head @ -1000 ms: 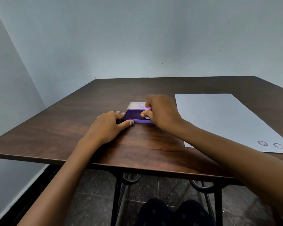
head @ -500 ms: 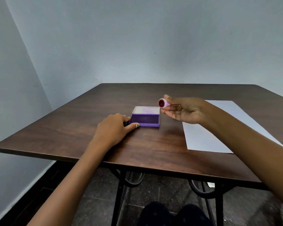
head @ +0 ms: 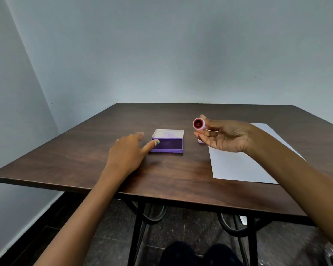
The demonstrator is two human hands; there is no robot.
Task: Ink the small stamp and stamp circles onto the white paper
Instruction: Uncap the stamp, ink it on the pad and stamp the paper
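My right hand holds the small round stamp in the air, palm up, its dark red inked face turned toward me. The stamp hangs between the ink pad and the paper. The purple ink pad lies open on the table, its pale lid standing behind the dark pad. My left hand rests on the table left of the pad, thumb tip touching its left edge. The white paper lies to the right, partly hidden by my right forearm. A small pale pink piece sits on the table under my right fingers.
The dark wooden table stands in a corner against grey walls, on black metal legs. Its near edge runs across the lower middle of the view. My knees show below the table over a dark floor.
My right hand lifted the stamp off the ink pad and turned it face up toward me. My left hand stayed beside the pad. The camera tilted up, so the paper's stamped circles left the view.
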